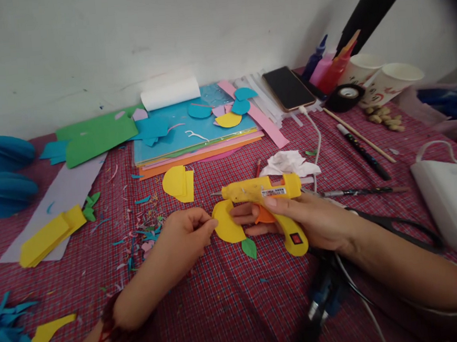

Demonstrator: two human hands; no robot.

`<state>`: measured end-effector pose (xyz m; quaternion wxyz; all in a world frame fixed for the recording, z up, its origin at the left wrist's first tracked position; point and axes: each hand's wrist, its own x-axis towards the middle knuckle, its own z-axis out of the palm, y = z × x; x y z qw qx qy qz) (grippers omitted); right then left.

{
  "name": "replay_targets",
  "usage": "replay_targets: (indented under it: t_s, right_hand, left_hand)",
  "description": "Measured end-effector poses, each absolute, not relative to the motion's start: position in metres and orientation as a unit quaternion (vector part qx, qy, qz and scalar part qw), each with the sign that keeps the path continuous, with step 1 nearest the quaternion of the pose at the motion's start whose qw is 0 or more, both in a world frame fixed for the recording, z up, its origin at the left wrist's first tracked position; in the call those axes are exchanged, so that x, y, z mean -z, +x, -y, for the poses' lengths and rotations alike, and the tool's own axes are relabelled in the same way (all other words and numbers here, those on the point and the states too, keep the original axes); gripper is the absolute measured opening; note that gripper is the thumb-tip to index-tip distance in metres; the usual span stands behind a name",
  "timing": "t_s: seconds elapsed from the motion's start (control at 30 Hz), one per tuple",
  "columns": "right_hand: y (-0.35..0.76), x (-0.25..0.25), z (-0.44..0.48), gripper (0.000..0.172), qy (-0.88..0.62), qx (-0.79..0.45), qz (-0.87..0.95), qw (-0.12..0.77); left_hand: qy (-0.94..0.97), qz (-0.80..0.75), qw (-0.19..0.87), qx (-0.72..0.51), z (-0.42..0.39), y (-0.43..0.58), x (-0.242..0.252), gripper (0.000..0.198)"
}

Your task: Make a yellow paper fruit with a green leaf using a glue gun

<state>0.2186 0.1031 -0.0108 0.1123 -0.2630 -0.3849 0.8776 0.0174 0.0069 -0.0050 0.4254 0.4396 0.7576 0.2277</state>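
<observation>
In my right hand [295, 213] is a yellow hot glue gun [259, 189] with an orange trigger, its nozzle pointing left. Below the nozzle is a yellow paper half-circle [228, 226], pinched at its left edge by my left hand [191, 232]. Fingertips of my right hand meet the paper's right side; whether they grip it I cannot tell. Just under it lies a green paper leaf [249, 248]. A small pile of yellow paper half-circles [178, 183] rests on the cloth beyond my left hand.
Stacked coloured paper [164, 152] lies by the wall, with a phone [288, 87] on its right. Crumpled tissue [289, 163], scissors [399, 226] and a marker [363, 152] sit around my right arm. Paper scraps [150, 232] litter the left. Paper cups [393, 81] stand at back right.
</observation>
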Motion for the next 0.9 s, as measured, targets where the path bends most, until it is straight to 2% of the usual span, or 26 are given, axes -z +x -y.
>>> replay_targets:
  t_s: [0.07,0.13,0.2,0.27,0.37,0.53,0.6,0.73,0.9]
  right_hand:
    - [0.219,0.011,-0.103,0.052,-0.263,-0.877,0.387,0.112]
    - [0.219,0.011,-0.103,0.053,-0.263,-0.875,0.390,0.114]
    - [0.219,0.011,-0.103,0.053,-0.258,-0.874,0.395,0.115]
    - [0.218,0.013,-0.102,0.052,-0.252,-0.874,0.401,0.113]
    - [0.216,0.013,-0.101,0.049,-0.252,-0.869,0.409,0.121]
    - [0.229,-0.006,-0.119,0.043,-0.203,-0.871,0.417,0.162]
    - [0.243,-0.019,-0.130,0.043,-0.200,-0.852,0.438,0.207]
    - [0.273,-0.044,-0.146,0.039,-0.274,-0.759,0.497,0.319]
    - [0.291,-0.053,-0.156,0.040,-0.267,-0.733,0.513,0.359]
  left_hand:
    - [0.441,-0.751,0.437,-0.224,-0.004,0.016,0.005,0.029]
    - [0.473,-0.757,0.387,-0.232,0.002,0.015,0.005,0.036]
    - [0.555,-0.757,0.230,-0.256,0.010,0.017,0.005,0.040]
    - [0.666,-0.692,0.037,-0.275,0.018,0.021,0.007,0.034]
    - [0.789,-0.558,-0.076,-0.247,0.024,0.028,0.011,0.010]
    - [0.823,-0.541,-0.070,-0.159,0.017,0.032,0.018,0.020]
    - [0.833,-0.531,-0.058,-0.143,0.014,0.030,0.022,0.022]
    - [0.834,-0.529,-0.023,-0.151,0.014,0.020,0.027,0.016]
    - [0.841,-0.512,-0.010,-0.174,0.007,0.013,0.012,0.015]
